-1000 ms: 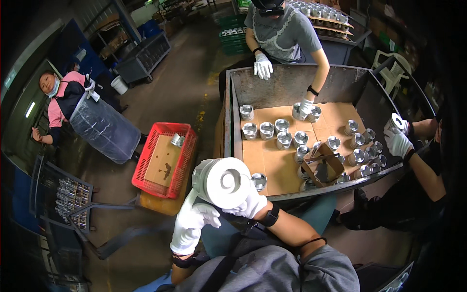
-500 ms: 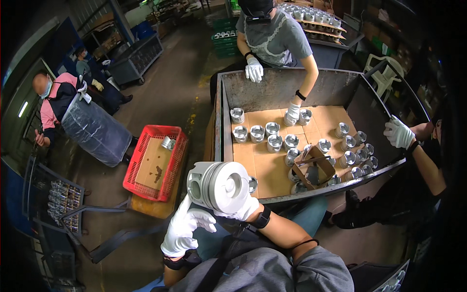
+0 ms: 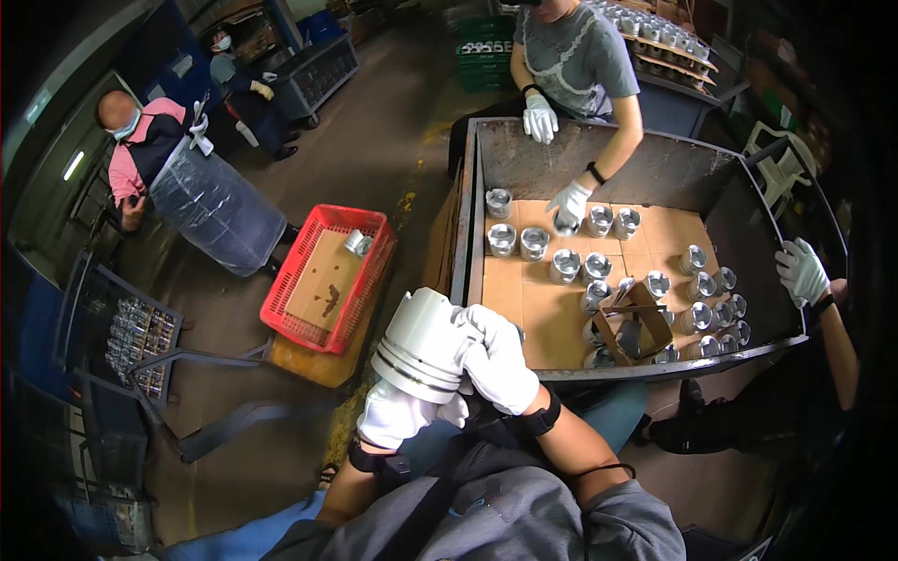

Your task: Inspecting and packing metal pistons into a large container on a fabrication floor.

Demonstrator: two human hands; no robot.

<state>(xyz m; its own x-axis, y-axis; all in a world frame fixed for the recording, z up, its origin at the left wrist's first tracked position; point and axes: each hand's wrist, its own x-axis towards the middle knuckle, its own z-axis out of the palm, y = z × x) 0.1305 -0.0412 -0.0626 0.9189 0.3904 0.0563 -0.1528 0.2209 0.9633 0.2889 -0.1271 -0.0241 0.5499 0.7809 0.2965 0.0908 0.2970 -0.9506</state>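
Observation:
Both of my white-gloved hands hold a large silver engine piston (image 3: 418,338) in front of my chest. Its ring grooves are low, its skirt is up, and the crown faces down, out of sight. My left hand (image 3: 400,416) is closed under the grooved end. From the right, my right hand (image 3: 500,360) grips the skirt with bent fingers. Just beyond, several pistons (image 3: 564,266) stand on cardboard (image 3: 524,309) in a metal bin. Across it, a co-worker's gloved hand (image 3: 569,204) is on another piston.
Left of the bin (image 3: 790,338), a red plastic basket (image 3: 281,323) lined with cardboard holds a piston or two. A cardboard divider (image 3: 631,327) sits among the bin's pistons. Another person's gloved hand (image 3: 802,271) rests at the right rim. Two people stand at far left.
My hands have turned the piston from crown toward me to crown down. My right hand came round onto its skirt, my left beneath it. The surroundings shifted right in view.

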